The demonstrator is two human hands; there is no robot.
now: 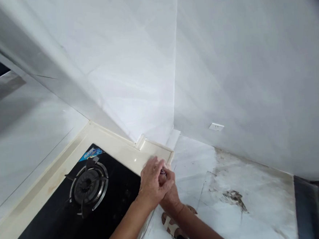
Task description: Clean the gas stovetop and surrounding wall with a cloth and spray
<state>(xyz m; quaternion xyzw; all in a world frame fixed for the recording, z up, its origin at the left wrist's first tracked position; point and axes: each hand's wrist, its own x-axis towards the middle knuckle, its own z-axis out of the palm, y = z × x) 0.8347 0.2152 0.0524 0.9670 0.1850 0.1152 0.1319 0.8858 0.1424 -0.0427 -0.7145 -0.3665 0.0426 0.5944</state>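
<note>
My left hand [152,183] and my right hand [170,193] are pressed together above the right edge of a black glass gas hob [60,221]. Between the fingertips sits a small dark purple object [162,172], mostly hidden, so I cannot name it. My left hand lies over the right, its fingers curled round the object. Both forearms come in from the bottom of the view. The hands hover by the cream counter [153,151] corner.
The hob has a round burner [89,184] with a metal ring and a blue sticker [92,152] at its back edge. White tiled walls meet in a corner behind. Below right lies a stained tiled floor [236,198], a wall socket [216,126] and my sandalled foot [171,226].
</note>
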